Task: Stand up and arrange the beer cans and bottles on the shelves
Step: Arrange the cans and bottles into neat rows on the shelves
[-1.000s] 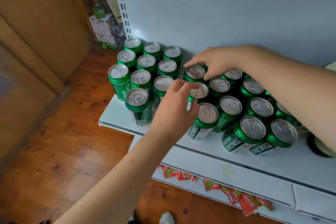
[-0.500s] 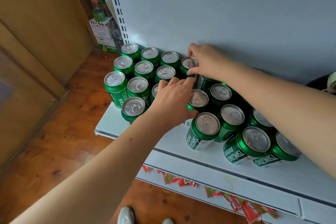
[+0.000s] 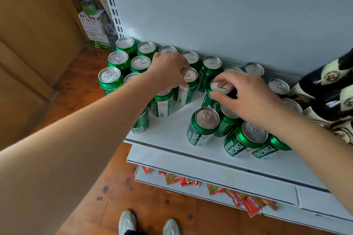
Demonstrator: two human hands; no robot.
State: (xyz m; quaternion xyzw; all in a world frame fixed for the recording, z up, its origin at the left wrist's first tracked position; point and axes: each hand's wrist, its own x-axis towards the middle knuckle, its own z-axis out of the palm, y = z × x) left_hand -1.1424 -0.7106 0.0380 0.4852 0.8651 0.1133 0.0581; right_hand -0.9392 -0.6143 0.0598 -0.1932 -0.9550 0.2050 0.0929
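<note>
Several green Tsingtao beer cans stand upright on a white shelf (image 3: pixel 172 129), in tidy rows at the left and a looser cluster at the right. My left hand (image 3: pixel 168 71) grips the top of one upright can (image 3: pixel 188 86) in the middle of the shelf. My right hand (image 3: pixel 246 93) has its fingers closed around the rim of another can (image 3: pixel 212 99), which leans a little. A can (image 3: pixel 203 126) stands alone near the front edge. Dark bottles (image 3: pixel 332 89) with pale labels lie at the far right.
The grey back panel (image 3: pixel 229 15) rises behind the cans. A lower shelf (image 3: pixel 210 175) juts out below, with red snack packets (image 3: pixel 246 199) beneath it. Wooden floor (image 3: pixel 133 196) and my shoes (image 3: pixel 127 222) lie below. A brown wall (image 3: pixel 28 34) stands at the left.
My left hand moved back and right onto a middle can. My right hand left the back-row can and came forward onto another. The view shifted, and the bottles now show.
</note>
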